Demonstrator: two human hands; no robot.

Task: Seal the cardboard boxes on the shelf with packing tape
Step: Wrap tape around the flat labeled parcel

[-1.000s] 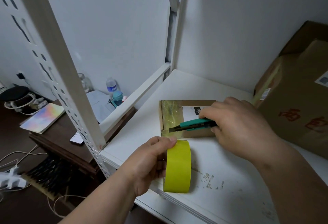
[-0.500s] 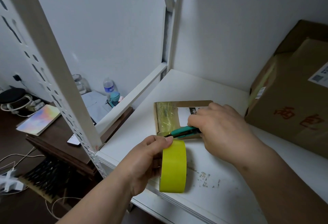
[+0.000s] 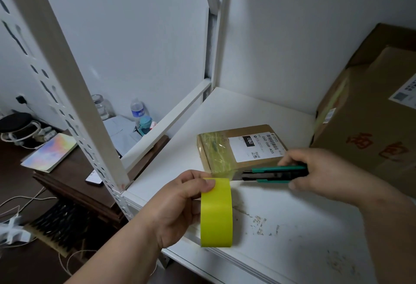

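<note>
A small flat cardboard box with a white shipping label lies on the white shelf. Clear yellowish tape covers its left end. My left hand grips a yellow tape roll standing on edge just in front of the box. A strip of tape runs from the roll up to the box's near left corner. My right hand holds a green and black utility knife, whose tip points left at that strip, close to the roll.
A large cardboard box with red characters fills the right of the shelf. A white perforated upright stands left. Below it are a dark desk, a notebook, bottles, cables and a brush.
My right hand slid the knife off the box top, down and toward me, to the tape strip at the box's front edge. The label is now uncovered. The roll stayed put.
</note>
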